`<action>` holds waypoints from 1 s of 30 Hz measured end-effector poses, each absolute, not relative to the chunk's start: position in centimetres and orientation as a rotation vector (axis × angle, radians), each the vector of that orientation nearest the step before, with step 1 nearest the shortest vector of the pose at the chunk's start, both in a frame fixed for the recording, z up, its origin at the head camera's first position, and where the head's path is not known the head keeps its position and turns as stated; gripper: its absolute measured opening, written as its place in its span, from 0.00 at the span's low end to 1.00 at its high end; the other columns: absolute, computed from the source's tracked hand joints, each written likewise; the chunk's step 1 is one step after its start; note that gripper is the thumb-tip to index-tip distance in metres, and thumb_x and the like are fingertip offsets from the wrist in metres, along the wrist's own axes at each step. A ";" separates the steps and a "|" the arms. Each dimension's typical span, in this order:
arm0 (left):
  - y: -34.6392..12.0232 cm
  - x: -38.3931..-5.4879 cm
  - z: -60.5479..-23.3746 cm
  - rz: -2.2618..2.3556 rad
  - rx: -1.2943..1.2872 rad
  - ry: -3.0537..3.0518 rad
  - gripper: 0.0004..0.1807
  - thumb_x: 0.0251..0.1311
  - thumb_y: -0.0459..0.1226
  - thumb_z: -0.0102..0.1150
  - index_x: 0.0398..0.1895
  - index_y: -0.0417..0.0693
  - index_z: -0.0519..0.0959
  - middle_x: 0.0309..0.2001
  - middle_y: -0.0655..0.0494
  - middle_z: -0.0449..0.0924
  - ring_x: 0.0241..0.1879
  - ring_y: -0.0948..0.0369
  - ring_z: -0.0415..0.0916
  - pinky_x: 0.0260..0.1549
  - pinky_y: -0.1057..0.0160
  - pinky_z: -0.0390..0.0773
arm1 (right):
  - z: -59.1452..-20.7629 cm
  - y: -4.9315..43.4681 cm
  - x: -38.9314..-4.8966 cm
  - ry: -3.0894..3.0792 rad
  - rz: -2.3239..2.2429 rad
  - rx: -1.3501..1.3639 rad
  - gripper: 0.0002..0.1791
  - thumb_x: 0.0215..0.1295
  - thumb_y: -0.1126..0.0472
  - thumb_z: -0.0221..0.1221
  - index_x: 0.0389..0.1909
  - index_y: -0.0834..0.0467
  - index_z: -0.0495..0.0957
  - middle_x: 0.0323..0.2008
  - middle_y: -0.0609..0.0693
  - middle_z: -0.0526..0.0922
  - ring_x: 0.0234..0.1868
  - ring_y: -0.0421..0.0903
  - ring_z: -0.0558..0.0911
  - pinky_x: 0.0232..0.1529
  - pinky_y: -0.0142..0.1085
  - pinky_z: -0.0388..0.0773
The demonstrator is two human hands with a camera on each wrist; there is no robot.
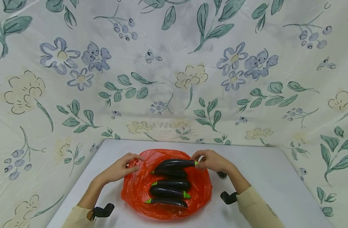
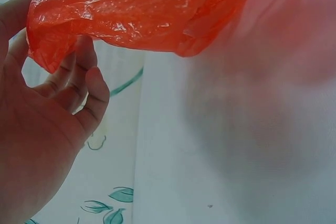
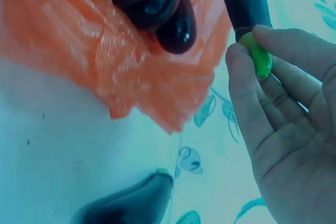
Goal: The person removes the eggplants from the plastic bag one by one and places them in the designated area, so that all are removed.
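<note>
A red plastic bag [image 1: 134, 191] lies spread on the white table, with several dark eggplants [image 1: 169, 192] side by side on it. My right hand [image 1: 214, 161] pinches the green stem end of the farthest eggplant [image 1: 174, 163]. In the right wrist view, thumb and fingertips meet on that green stem [image 3: 258, 56]. At the bag's far left edge, my left hand [image 1: 119, 167] holds the red film between thumb and fingers. The left wrist view has the bag [image 2: 121, 14] draped over part of the left hand [image 2: 47, 114], hiding some fingertips.
Another eggplant [image 3: 136, 200] lies on the table outside the bag, mostly hidden by the right forearm in the head view. A flower-printed sheet [image 1: 174, 95] rises behind the white table [image 1: 256, 177]. Black mounts [image 1: 104, 210] sit at both wrists.
</note>
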State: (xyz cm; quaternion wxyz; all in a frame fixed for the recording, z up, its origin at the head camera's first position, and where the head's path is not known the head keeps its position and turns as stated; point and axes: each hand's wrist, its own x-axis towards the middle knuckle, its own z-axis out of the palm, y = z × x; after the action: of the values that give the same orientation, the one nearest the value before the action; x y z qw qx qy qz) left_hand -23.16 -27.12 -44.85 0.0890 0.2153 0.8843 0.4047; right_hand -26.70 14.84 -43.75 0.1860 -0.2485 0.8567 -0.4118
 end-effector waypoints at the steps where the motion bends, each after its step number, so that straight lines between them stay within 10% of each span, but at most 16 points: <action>1: -27.1 -23.2 -44.9 1.200 0.645 2.635 0.18 0.67 0.44 0.62 0.59 0.59 0.78 0.58 0.47 0.71 0.60 0.44 0.68 0.50 0.46 0.81 | -43.8 15.1 -26.7 2.420 -1.161 -0.699 0.15 0.64 0.61 0.62 0.52 0.49 0.82 0.45 0.48 0.80 0.39 0.46 0.84 0.44 0.43 0.83; 17: -27.2 -23.2 -45.0 1.188 0.667 2.651 0.17 0.67 0.43 0.62 0.59 0.58 0.78 0.57 0.48 0.72 0.59 0.45 0.69 0.48 0.49 0.82 | -43.7 18.4 -27.1 2.447 -1.226 -0.661 0.16 0.63 0.62 0.60 0.53 0.55 0.80 0.38 0.53 0.82 0.38 0.54 0.84 0.44 0.53 0.83; 30: -27.2 -23.1 -44.9 1.198 0.641 2.636 0.17 0.68 0.43 0.62 0.59 0.58 0.77 0.57 0.47 0.71 0.57 0.47 0.68 0.49 0.52 0.82 | -43.7 20.7 -26.9 2.455 -1.305 -0.504 0.17 0.65 0.60 0.62 0.54 0.57 0.80 0.49 0.56 0.79 0.43 0.58 0.85 0.45 0.41 0.84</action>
State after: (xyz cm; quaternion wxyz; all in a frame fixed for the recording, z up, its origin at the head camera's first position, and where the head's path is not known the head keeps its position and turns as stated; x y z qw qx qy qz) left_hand -23.12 -27.24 -44.89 0.0879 0.2153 0.8855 0.4023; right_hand -26.89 20.71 -43.70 0.1573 -0.1760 0.8581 -0.4559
